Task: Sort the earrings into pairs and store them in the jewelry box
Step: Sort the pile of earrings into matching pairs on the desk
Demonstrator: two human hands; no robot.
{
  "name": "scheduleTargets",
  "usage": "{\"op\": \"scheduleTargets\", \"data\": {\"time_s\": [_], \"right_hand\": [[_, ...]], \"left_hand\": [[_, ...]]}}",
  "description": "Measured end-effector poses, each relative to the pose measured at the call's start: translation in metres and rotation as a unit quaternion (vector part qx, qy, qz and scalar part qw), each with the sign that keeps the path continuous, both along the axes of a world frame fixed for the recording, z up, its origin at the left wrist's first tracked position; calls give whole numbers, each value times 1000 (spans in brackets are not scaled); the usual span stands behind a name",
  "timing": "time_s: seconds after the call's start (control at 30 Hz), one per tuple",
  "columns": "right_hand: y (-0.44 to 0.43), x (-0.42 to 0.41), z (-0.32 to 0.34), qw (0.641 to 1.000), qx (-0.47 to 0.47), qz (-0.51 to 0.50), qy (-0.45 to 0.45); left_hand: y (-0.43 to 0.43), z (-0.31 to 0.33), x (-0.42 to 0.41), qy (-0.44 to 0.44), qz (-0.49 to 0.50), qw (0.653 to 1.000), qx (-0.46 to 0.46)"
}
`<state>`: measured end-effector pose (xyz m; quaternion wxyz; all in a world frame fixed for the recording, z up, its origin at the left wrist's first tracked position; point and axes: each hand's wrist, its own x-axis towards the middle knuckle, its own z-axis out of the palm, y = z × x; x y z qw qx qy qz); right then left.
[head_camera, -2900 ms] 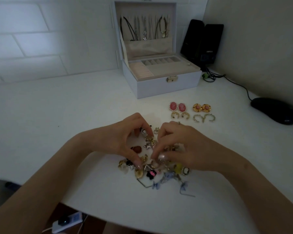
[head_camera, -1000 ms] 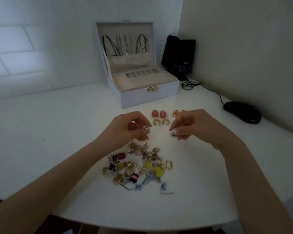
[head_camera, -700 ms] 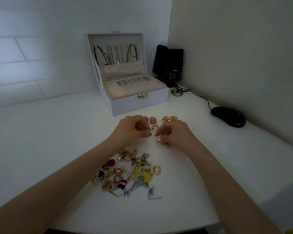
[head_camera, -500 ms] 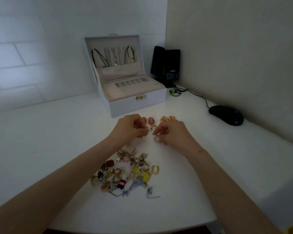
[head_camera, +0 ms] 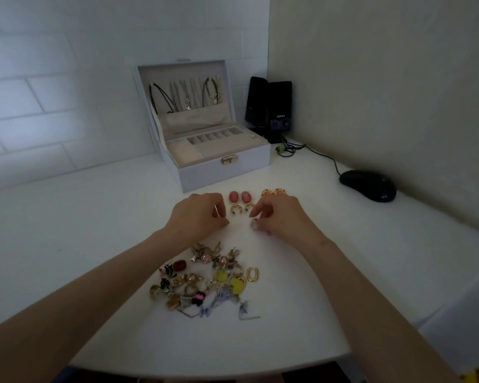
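Two grips meet near the middle of the white bench [head_camera: 67, 230] in the head view. My left grip [head_camera: 198, 217] is curled, knuckles up and fingertips down toward the bench. A thin pale sliver shows by its thumb, but I cannot tell whether it holds anything. My right grip [head_camera: 282, 217], at 3 o'clock of the left and just apart from it, is narrowed to a pinch on a small pale earring [head_camera: 254, 224], held low at the bench surface.

Toward 12 o'clock of my grips lie sorted pairs. The pink oval pair [head_camera: 239, 197] sits side by side, with the small gold hoop pair [head_camera: 239, 209] just at its 6 o'clock. A round gold pair [head_camera: 273, 192] lies at 3 o'clock of the pink ones, partly hidden behind my right knuckles. Further toward 12 o'clock stands the jewelry box [head_camera: 224, 172], lid up, with necklaces [head_camera: 188, 98] hanging inside the lid and the tray compartments showing.

At 6 o'clock of my grips sits the unsorted pile [head_camera: 202, 280] of tangled earrings. A gold oval link [head_camera: 251, 275] lies at its 3 o'clock edge, beside two yellow pieces [head_camera: 237, 283]. Black speakers [head_camera: 270, 106] stand at 3 o'clock of the box lid. A black mouse [head_camera: 368, 185] rests at 2 o'clock of my right grip, well apart.
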<state>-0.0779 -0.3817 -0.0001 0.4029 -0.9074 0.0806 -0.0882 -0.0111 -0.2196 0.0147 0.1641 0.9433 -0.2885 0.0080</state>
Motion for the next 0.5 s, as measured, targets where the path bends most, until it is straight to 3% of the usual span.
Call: {"op": "scheduleTargets", "data": {"time_s": [0.2,0.33,0.5], "right_hand": [[2,0,-2,999,-22,-16,-17],[3,0,-2,999,-35,-12,-21],[3,-1,-1,999,-45,-11,-27]], "left_hand": [[2,5,6,42,20,998,51],[-6,4,3,80,-12,997,-8],[-18,-6,-1,50,-33,996,-68]]}}
